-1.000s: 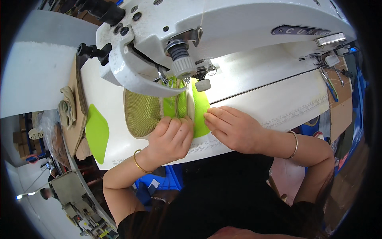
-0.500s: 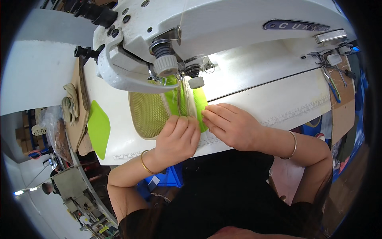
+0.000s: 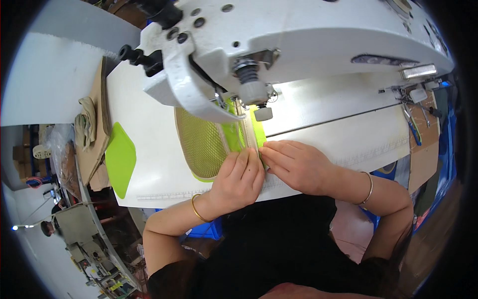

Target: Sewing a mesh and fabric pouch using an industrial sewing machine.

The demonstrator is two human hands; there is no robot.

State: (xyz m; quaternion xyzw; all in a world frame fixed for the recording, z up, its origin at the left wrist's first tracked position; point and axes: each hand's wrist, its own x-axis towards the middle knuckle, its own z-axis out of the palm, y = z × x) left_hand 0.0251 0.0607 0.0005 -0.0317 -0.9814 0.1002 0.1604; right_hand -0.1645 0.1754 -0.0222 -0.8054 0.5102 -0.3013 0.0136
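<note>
A sewing machine head [image 3: 199, 84] reaches over a pale work table. Under its needle area lies a lime-green fabric piece [image 3: 260, 130] with a panel of beige mesh [image 3: 201, 142] and narrow beige strips [image 3: 250, 137] running toward me. My left hand [image 3: 239, 177] is closed, its fingertips pinching the near end of the strips. Close beside it, my right hand [image 3: 298, 167] pinches the green edge, thumb tucked beneath the fingers. The machine's arm and tension knob [image 3: 253, 90] hide the needle and the far end of the fabric.
A loose lime-green piece [image 3: 120, 159] lies on the table's left. Beyond that edge are cardboard [image 3: 98, 129] and a crumpled work glove [image 3: 85, 122]. Pliers [image 3: 412, 124] rest on cardboard at the right. A printed ruler scale [image 3: 169, 197] runs along the front edge.
The whole view has shifted, with the machine now farther right. My right hand's fingertips have come closer to my left hand along the green edge. Both hands still hold the fabric.
</note>
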